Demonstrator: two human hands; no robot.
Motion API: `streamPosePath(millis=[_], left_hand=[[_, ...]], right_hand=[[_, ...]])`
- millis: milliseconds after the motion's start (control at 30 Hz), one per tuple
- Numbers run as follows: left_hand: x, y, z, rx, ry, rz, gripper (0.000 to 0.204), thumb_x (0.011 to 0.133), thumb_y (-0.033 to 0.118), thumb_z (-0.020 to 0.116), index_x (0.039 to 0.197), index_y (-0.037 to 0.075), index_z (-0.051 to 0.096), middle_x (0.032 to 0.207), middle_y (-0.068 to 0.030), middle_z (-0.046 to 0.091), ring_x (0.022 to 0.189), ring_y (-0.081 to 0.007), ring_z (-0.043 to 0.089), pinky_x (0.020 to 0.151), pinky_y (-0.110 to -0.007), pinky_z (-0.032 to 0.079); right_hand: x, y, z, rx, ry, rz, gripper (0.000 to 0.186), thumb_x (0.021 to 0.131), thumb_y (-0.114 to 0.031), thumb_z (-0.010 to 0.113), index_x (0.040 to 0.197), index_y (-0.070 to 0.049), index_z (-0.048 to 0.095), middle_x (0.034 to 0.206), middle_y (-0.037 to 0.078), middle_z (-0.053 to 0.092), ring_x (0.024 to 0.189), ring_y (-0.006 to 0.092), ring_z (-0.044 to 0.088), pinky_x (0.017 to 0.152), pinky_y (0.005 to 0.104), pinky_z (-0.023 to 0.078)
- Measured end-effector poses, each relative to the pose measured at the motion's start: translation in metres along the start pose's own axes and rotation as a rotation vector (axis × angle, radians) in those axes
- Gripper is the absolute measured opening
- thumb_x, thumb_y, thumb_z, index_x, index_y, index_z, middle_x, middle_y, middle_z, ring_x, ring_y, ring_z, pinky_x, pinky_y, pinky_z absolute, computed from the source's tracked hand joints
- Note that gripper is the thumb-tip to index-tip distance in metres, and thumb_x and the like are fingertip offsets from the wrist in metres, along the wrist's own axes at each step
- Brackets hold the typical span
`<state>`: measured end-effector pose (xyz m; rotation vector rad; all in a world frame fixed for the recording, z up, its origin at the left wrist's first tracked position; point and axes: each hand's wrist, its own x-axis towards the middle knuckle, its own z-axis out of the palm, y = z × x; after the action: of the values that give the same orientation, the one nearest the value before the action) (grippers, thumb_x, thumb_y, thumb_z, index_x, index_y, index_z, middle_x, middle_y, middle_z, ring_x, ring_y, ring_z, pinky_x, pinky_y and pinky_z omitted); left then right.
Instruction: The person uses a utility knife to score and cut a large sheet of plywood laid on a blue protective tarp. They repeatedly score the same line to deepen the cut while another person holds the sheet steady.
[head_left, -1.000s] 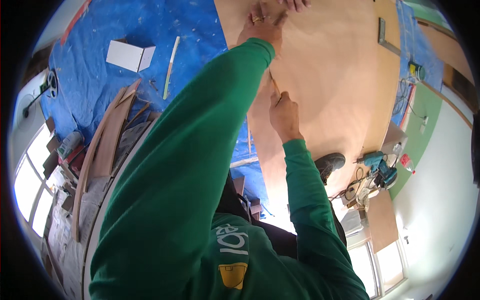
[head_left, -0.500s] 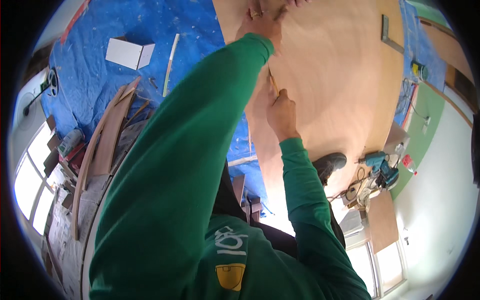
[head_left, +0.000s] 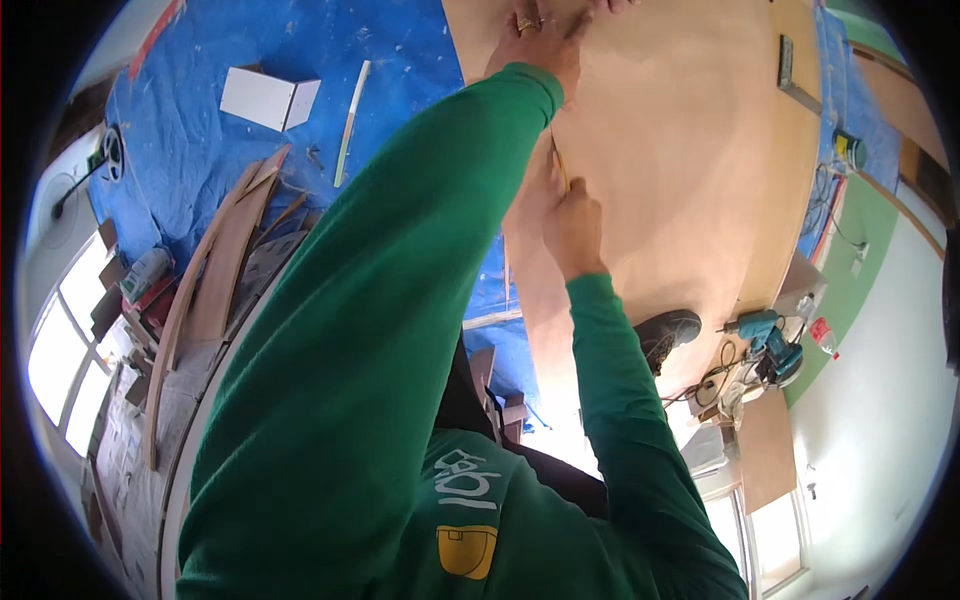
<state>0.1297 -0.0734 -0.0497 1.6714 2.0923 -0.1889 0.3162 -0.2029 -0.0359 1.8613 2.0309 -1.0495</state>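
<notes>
A large sheet of light brown plywood [head_left: 680, 190] lies before me. My left hand [head_left: 540, 48] rests on it at the top of the view, a ring on one finger and the thumb spread to the side; its fingertips run toward the picture's edge. Lower down, my right hand [head_left: 574, 232] is closed around a thin yellowish pencil [head_left: 560, 165]. The pencil's dark end points up toward my left wrist, against the sheet. Fingers of another person's hand [head_left: 618, 4] show at the top edge, close to my left hand.
Blue tarp [head_left: 400, 40] covers the floor at left, with a white box-like piece [head_left: 262, 98] and a thin strip [head_left: 350, 125]. Wood boards [head_left: 215, 290] lie farther left. A metal square [head_left: 790, 75] sits on the sheet's right side. A shoe [head_left: 668, 335] and a teal power drill [head_left: 765, 335] are lower right.
The whole view has shifted slightly, so the sheet and tools sit a little farther right. Both hands keep nearly the same places on the plywood, the pencil still held in my right.
</notes>
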Motion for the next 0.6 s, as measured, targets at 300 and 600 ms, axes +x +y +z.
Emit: streamPosePath(millis=[300,600], left_hand=[[-0.016,-0.009,-0.063,-0.039,-0.221,-0.015,0.127,0.079,0.04,0.086,0.167,0.014,-0.001,0.17,-0.0302,-0.003,0.156,-0.0524,-0.001,0.127,-0.058,0.009],[-0.01,-0.022,0.013,0.14,0.159,-0.068,0.117,0.085,0.038,0.082,0.167,0.012,0.002,0.17,-0.03,-0.004,0.156,-0.0531,-0.002,0.127,-0.059,0.007]], right_hand=[[-0.01,0.01,0.0,0.389,-0.039,-0.033,0.058,0.108,-0.048,0.044,0.098,0.006,0.062,0.077,0.028,0.067,0.075,0.0461,0.067,0.068,0.0539,0.051],[-0.175,0.033,-0.104,-0.09,-0.181,-0.223,0.034,0.098,-0.012,0.056,0.129,-0.001,0.06,0.077,0.021,0.065,0.065,0.0429,0.065,0.057,0.0529,0.05]])
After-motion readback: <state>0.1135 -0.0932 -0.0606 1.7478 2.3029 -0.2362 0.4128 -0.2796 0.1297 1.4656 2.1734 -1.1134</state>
